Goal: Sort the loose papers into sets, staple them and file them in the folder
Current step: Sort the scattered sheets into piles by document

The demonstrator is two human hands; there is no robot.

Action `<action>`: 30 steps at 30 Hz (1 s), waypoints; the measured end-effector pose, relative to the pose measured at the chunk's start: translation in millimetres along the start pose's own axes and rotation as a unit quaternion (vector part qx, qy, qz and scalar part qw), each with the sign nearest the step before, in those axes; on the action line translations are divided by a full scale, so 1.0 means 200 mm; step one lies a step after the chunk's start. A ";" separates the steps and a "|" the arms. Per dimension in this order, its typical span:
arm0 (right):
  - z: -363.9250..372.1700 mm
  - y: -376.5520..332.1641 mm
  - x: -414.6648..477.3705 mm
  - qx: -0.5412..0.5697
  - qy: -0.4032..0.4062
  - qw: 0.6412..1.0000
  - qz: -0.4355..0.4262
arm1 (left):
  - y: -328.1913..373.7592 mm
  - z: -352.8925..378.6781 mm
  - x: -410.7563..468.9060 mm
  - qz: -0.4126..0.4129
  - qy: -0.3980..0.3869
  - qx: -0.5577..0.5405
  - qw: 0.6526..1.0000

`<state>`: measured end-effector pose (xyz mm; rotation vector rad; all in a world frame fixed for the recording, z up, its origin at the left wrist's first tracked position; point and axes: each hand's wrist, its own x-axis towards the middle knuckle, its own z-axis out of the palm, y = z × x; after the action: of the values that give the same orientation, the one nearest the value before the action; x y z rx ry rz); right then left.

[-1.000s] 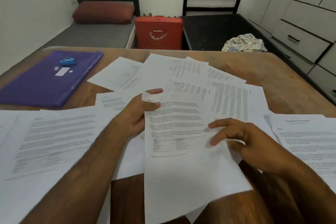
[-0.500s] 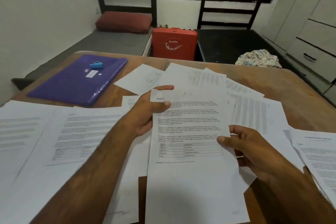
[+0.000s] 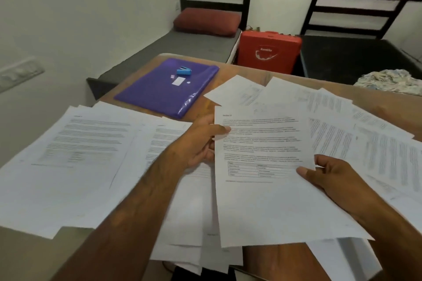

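Overhanging the near edge of the tabletop, loose papers cover most of it, leaving bare wood in a near strip and at the far right. A sheet headed "Section 2" is held in both hands: the left hand pinches its left edge and the right hand grips its right edge. Beyond them, the purple folder lies near the far-left corner with a blue stapler on top.

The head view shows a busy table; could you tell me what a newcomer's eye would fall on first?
The printed sheet held up at centre, left hand pinching its left edge and right hand its right edge. Around it, loose papers spread over the wooden table. At the far left lies the purple folder with a small blue stapler on top.
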<state>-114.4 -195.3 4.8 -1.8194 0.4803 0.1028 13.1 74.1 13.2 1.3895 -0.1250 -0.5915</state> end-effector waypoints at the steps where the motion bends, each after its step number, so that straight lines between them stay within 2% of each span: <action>1: -0.03 0.00 0.00 -0.029 0.010 1.000 -0.005 | 0.00 0.02 0.00 -0.004 -0.002 0.014 1.000; 5: -0.28 0.01 -0.08 -0.076 0.055 0.996 0.000 | -0.04 0.25 0.06 -0.014 -0.047 0.091 0.995; 8: -0.54 0.06 -0.19 -0.102 0.120 0.987 0.017 | -0.14 0.58 0.14 -0.004 -0.105 0.119 0.987; 13: -0.98 0.19 -0.44 -0.198 0.199 0.953 0.110 | -0.33 1.24 0.22 0.003 -0.175 0.097 0.980; 16: -1.19 0.29 -0.61 -0.281 0.286 0.903 0.156 | -0.41 1.62 0.24 0.004 -0.214 0.086 0.973; 19: -1.36 0.41 -0.72 -0.315 0.352 0.859 0.197 | -0.49 1.97 0.26 -0.005 -0.257 0.086 0.963; 24: -1.45 0.62 -0.72 -0.446 0.362 0.765 0.291 | -0.60 2.30 0.25 -0.012 -0.246 0.140 0.959; 26: -1.41 0.64 -0.69 -0.467 0.349 0.764 0.277 | -0.63 2.33 0.25 0.001 -0.237 0.211 0.948; 30: -1.30 0.62 -0.53 -0.457 0.321 0.805 0.199 | -0.60 2.30 0.26 0.070 -0.216 0.366 0.903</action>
<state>-302.4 -436.9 6.1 -2.6655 1.5006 -0.0129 -174.4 -364.6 -21.1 1.9271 -0.8725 -0.7650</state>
